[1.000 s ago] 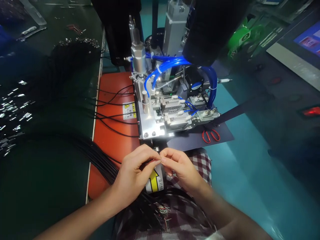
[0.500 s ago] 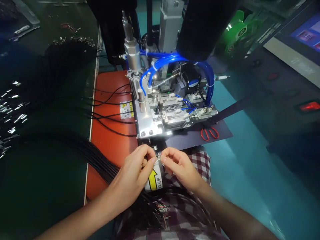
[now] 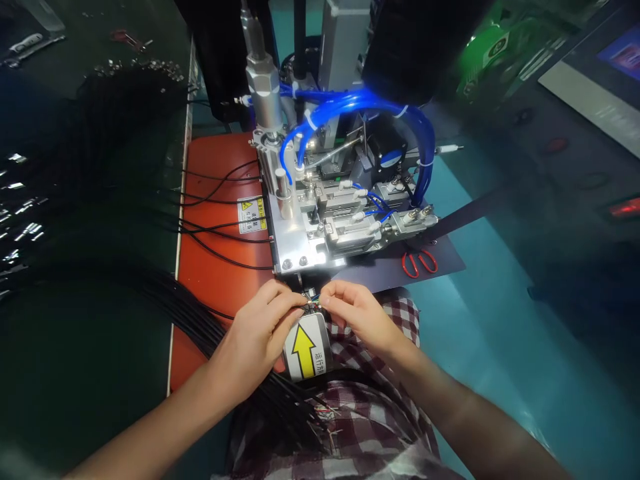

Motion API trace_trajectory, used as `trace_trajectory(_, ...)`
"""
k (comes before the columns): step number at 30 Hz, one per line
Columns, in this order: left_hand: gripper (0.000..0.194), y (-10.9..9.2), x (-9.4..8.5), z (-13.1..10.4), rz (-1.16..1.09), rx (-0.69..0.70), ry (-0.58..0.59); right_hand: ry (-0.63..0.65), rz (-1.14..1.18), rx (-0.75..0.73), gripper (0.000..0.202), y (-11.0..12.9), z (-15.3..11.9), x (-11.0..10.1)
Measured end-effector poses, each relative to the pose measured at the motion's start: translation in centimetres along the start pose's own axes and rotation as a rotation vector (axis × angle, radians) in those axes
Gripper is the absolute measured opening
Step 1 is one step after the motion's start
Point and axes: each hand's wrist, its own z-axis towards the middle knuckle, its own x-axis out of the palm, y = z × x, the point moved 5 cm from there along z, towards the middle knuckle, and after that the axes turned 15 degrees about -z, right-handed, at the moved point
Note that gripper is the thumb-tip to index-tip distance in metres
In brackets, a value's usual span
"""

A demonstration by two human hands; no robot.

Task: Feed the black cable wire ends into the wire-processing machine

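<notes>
Pinching thin wires (image 3: 315,302) between fingers (image 3: 326,300)

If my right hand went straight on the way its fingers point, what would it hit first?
Past the thin wires at its fingertips, your right hand would probably meet your left hand first, though exact depth is hard to judge.

i see fine multicoloured wires (image 3: 315,302), partly hidden, spanning the small gap between my left hand (image 3: 257,331) and right hand (image 3: 359,319).

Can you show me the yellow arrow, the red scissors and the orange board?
yellow arrow (image 3: 304,348): head view, on its shaft
red scissors (image 3: 411,266): head view, handle loop's rim
orange board (image 3: 215,157): head view, bare top
</notes>
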Motion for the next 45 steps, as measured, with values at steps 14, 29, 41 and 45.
trace_trajectory(14,0.028,0.4,0.2,0.3,0.197,0.141,0.069,-0.023,-0.082,-0.045,0.017,-0.4,1.4,-0.2)
trace_trajectory(29,0.029,0.3,0.6,0.7,0.315,0.161,0.078,-0.031,-0.126,-0.048,0.016,-0.7,1.5,-0.6)
trace_trajectory(41,0.03,0.6,0.7,0.4,0.362,0.163,0.078,-0.045,-0.122,-0.043,0.018,-0.6,1.6,-0.6)
trace_trajectory(45,0.032,0.7,0.8,0.4,0.365,0.119,0.114,-0.057,-0.144,-0.045,0.018,-0.7,1.6,-0.6)
